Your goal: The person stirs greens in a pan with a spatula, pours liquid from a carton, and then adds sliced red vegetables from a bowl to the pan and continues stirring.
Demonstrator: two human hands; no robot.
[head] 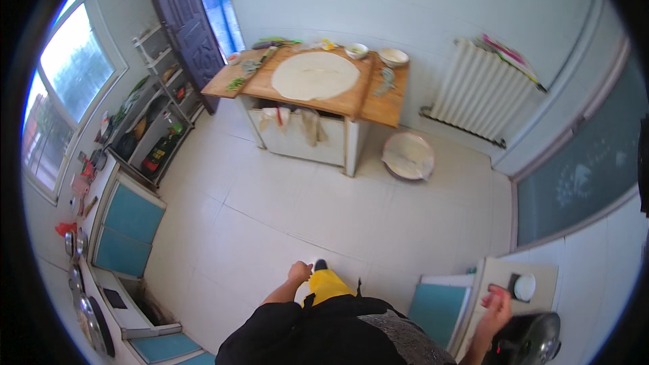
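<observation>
My left hand (300, 271) hangs in front of my body over the floor, fingers curled in, with nothing visible in it. My right hand (497, 305) is raised over the counter at the lower right, fingers bent. It is nearest to a white round container (524, 287) with a dark part on its side. A small dark piece shows at the fingertips; whether I hold it is unclear. Below that hand stands a black appliance (527, 337) with a shiny lid. Across the room, a large round sheet of dough (315, 76) lies flat on a wooden board (332, 103).
On the board's table are a bowl of chopped greens (356, 51), a pale bowl (393, 58) and cloths (386, 82). A covered basin (408, 157) stands on the floor. Shelves (162, 86) and a counter with lidded pans (91, 314) line the left; a radiator (479, 92) is right.
</observation>
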